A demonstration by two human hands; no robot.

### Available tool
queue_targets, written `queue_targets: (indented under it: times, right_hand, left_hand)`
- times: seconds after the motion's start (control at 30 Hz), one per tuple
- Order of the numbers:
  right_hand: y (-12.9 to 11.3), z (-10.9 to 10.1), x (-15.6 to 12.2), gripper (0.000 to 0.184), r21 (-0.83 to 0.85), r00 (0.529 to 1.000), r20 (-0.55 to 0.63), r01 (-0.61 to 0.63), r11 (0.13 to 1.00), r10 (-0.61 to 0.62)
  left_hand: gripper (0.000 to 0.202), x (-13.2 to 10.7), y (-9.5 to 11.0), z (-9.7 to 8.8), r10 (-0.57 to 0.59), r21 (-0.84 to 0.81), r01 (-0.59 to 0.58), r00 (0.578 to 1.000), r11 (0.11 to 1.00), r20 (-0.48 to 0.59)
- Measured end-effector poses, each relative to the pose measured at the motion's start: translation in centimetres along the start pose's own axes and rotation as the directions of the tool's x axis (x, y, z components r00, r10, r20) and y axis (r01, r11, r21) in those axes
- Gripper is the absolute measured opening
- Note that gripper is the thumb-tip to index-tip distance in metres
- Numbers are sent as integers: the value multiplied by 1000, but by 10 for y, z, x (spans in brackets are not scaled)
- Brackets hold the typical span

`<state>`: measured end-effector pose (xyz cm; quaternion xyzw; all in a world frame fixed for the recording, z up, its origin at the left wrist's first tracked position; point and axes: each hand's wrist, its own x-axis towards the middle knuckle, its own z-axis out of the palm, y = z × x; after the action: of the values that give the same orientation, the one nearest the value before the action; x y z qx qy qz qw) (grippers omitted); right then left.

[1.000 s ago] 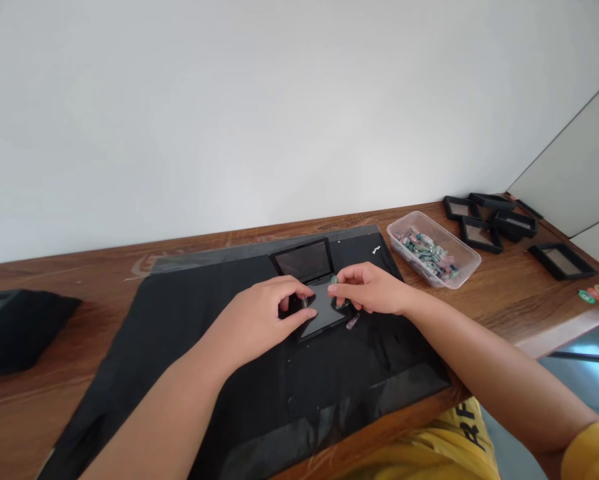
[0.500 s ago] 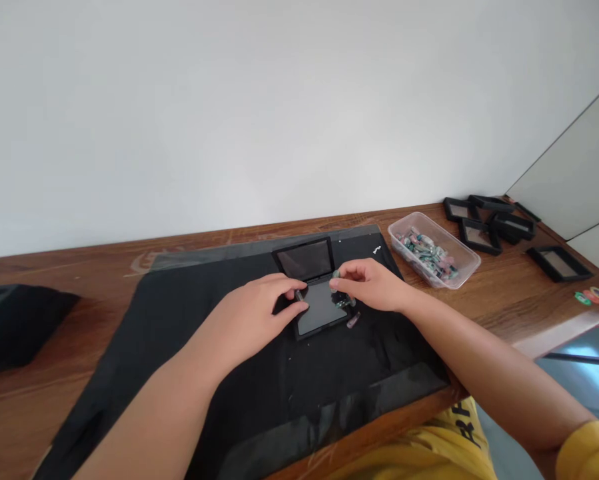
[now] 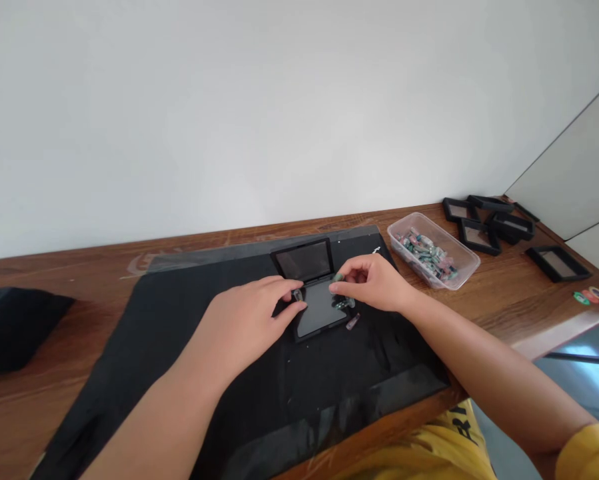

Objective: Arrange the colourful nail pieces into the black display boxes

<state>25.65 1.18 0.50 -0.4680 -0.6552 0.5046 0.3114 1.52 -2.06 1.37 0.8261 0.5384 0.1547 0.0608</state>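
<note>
A small black display case (image 3: pixel 321 315) lies open on a black mat (image 3: pixel 259 400), its windowed lid (image 3: pixel 305 260) tilted back on the far side. My left hand (image 3: pixel 249 320) is at the left edge of the case, thumb and index finger around a small clear greyish piece (image 3: pixel 298 295). At the upper right corner of the case, my right hand (image 3: pixel 372 283) pinches a small green piece (image 3: pixel 338 277) between thumb and fingers. Below that hand lies a speckled green piece (image 3: pixel 344 304) at the right side of the case. A pinkish piece (image 3: pixel 352 321) rests on the mat beside it.
A clear plastic tub (image 3: pixel 466 263) of small green and pink pieces stands to the right. Several black frames (image 3: pixel 479 235) lie farther right, with round stickers (image 3: pixel 593 294) by the table edge. A black object (image 3: pixel 24 327) sits at the far left. A wall rises behind.
My right hand has shifted very slightly at the upper right corner of the case. The clear piece at my left fingers appears turned a little. Both hands keep their pinch.
</note>
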Motion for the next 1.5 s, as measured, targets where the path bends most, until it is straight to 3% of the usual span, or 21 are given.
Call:
queue_targets:
  times: [0.07,0.17,0.27,0.4,0.6,0.77,0.9,1.17,1.4,1.5]
  right_hand:
    - [-2,3,-1,52,54,1000,16,1,999,-2]
    - [-8,6,-4,54,150,996,85,4,989,-17]
    - [-13,6,-7,54,207,979,202,-9,978,-34]
    - [-14,4,-10,56,214,945,328,-84,973,10]
    - [-11,2,-10,57,211,930,367,-61,976,-21]
    - [-11,-1,-9,56,230,916,396,-24,973,-71]
    - [-13,-2,-9,52,225,887,459,-65,972,-47]
    - [-22,0,-14,43,284,886,458,-67,956,-74]
    - [-19,6,-14,34,268,906,413,-21,963,-95]
    - [-18,2,-14,28,188,937,338,30,982,-93]
  left_hand:
    - [29,-1,3,-2,92,-16,-94,990,995,-105]
    - [35,-1,10,-5,233,-12,-246,932,969,-278]
    - [39,-1,15,-3,291,-33,-324,887,946,-359]
    - [40,0,19,4,283,-165,-348,904,923,-320]
    - [30,0,23,6,203,-382,-283,950,880,-236]
    - [26,2,24,5,160,-484,-252,961,838,-223]
    - [28,2,22,7,153,-479,-246,962,843,-225]
    - [32,2,25,2,31,-561,-127,984,818,-177]
    - [23,3,23,5,112,-431,-234,951,871,-288]
    - [26,4,15,4,132,-343,-237,944,909,-303]
